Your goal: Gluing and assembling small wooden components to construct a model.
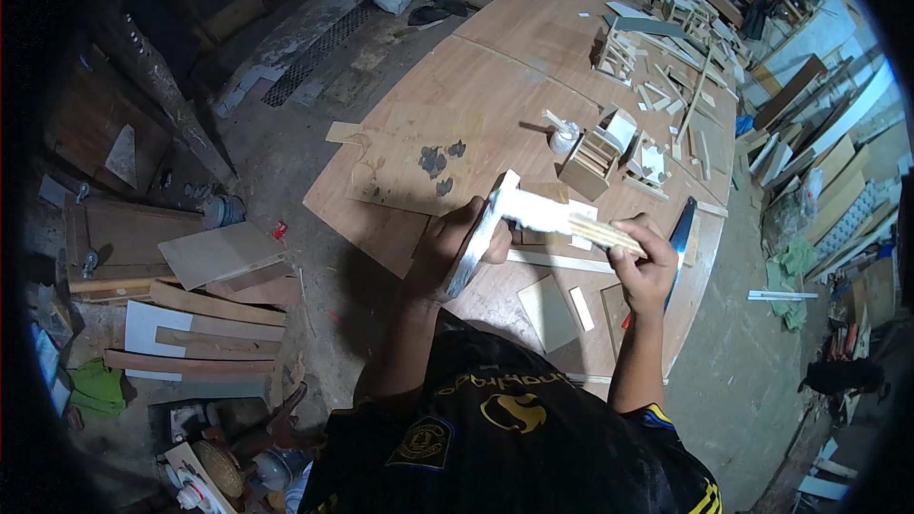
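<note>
The left hand [444,246] grips a narrow wooden piece [473,246] with a pale face, its fingers closed around the piece, which is held tilted above the near part of the table [514,62]. The right hand [649,268] holds a brush-like tool [595,229], its fingers and thumb pinching the wooden handle. The tool's white head [535,212] points left and lies against the wooden piece in this view; actual contact cannot be confirmed. Beyond the hands, a white container [565,140] with a stick in its mouth stands on the table beside a small wooden drawer unit [587,168]. A dark-stained sheet [395,167] lies to their left.
</note>
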The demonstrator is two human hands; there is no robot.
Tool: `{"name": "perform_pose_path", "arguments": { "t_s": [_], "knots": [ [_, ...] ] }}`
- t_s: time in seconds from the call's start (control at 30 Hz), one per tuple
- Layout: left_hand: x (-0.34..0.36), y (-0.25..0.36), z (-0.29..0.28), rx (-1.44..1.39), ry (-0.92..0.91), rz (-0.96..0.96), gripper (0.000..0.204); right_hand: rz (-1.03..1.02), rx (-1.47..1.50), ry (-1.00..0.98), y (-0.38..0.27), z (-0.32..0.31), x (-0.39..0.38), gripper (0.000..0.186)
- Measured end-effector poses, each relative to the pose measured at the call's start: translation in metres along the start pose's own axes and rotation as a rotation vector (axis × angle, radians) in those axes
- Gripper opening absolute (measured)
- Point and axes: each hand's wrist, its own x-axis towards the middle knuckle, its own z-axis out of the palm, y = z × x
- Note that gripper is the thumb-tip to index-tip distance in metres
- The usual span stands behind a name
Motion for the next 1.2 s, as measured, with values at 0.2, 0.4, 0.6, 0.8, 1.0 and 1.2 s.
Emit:
{"name": "perform_pose_path", "arguments": {
  "t_s": [0.2,0.4,0.6,0.8,1.0,1.2],
  "knots": [
    [0.004,0.024,0.005,-0.969,-0.326,-0.062,0.039,0.084,0.088,0.121,0.003,0.0,0.001,0.026],
    [0.001,-0.001,0.006,-0.171,0.101,0.046,0.04,-0.061,0.037,-0.055,-0.004,0.002,0.003,0.024],
    [0.003,0.021,0.001,-0.925,-0.308,-0.055,0.04,0.118,0.109,0.113,0.0,0.007,0.005,0.025],
    [0.003,0.02,0.002,-1.003,-0.335,0.001,0.041,0.145,0.258,0.116,0.004,-0.003,-0.004,0.023],
    [-0.002,0.022,0.004,-0.669,-0.069,-0.01,0.044,-0.074,0.041,-0.163,-0.011,0.007,-0.002,0.024],
    [0.0,-0.012,0.007,-0.159,0.211,0.133,0.044,0.001,-0.009,-0.026,-0.003,0.009,-0.001,0.024]
  ]
}}
